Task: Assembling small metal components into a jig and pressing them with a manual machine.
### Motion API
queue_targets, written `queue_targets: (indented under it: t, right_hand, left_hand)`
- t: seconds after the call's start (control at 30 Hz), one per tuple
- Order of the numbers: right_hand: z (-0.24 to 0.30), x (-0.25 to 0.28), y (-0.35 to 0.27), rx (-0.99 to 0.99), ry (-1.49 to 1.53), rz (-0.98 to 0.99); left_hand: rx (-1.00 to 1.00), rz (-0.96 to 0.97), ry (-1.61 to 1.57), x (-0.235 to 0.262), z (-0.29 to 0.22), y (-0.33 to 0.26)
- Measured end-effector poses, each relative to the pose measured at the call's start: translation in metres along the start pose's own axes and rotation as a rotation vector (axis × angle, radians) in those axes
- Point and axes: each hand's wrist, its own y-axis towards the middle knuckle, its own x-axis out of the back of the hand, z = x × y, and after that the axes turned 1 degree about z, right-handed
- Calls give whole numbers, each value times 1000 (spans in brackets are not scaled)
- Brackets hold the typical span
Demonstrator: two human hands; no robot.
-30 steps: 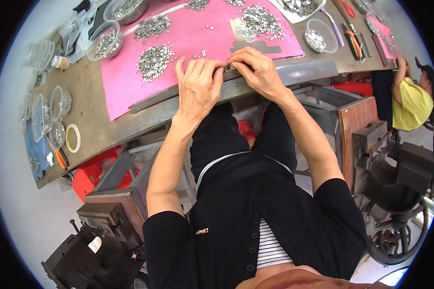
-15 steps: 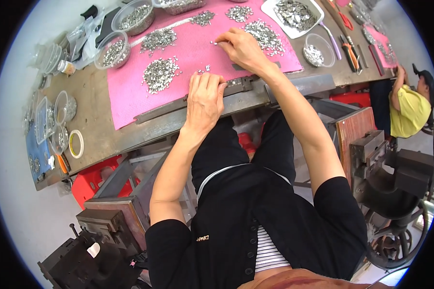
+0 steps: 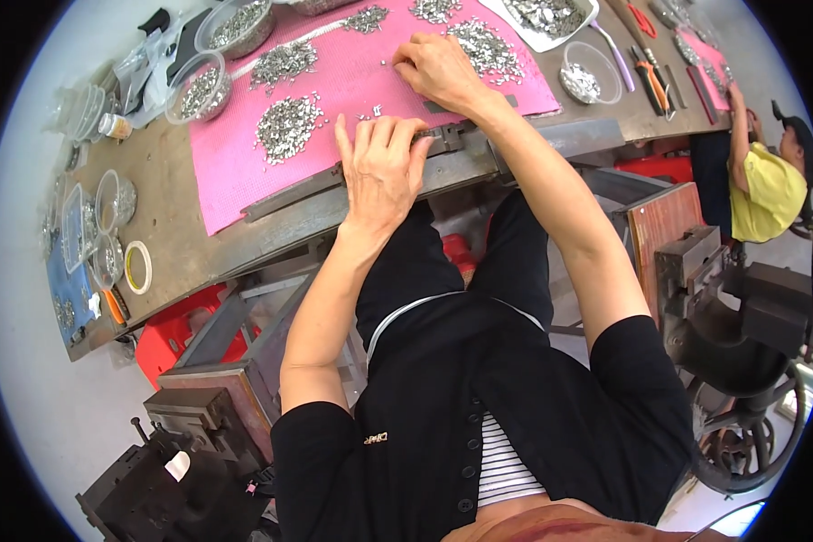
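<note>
My left hand [image 3: 381, 172] is over the dark metal bar [image 3: 294, 193] along the near edge of the pink mat [image 3: 230, 185], its fingers spread apart. Just beyond its fingertips lie a few small silvery metal pieces [image 3: 370, 114]. Farther out, my right hand [image 3: 438, 72] is over the mat with fingers bent and pinched together; whatever is between the fingertips is hidden. A single tiny piece [image 3: 384, 62] lies beside them. Heaps of small metal pieces are on both sides: one heap [image 3: 289, 128] to the left, another heap [image 3: 486, 50] to the right.
Clear tubs of metal parts [image 3: 199, 88] stand at the mat's left. A white tray [image 3: 540, 32], a round tub [image 3: 591, 74] and orange-handled pliers [image 3: 652, 86] are at the right. A tape roll [image 3: 138, 267] lies on the left bench. A person in yellow [image 3: 768, 199] works far right.
My left hand's fingers have lifted and spread from a more curled pose. The right hand stays over the same mat area, its fingers still pinched. The whole view has shifted slightly.
</note>
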Motion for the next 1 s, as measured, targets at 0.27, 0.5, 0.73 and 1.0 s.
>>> queue_targets:
  t: [0.27, 0.5, 0.73, 1.0]
  right_hand:
    - [3, -18, -5, -129, 173, 104]
    - [21, -6, -10, -214, 229, 53]
    - [10, -11, -5, -228, 163, 55]
    - [22, -14, -26, -108, 173, 0]
  left_hand:
    - [22, -16, -17, -3, -5, -13]
    - [110, -42, -74, -4, -16, -24]
    - [120, -36, -99, -14, -11, -15]
    - [157, 0, -44, -8, -7, -26]
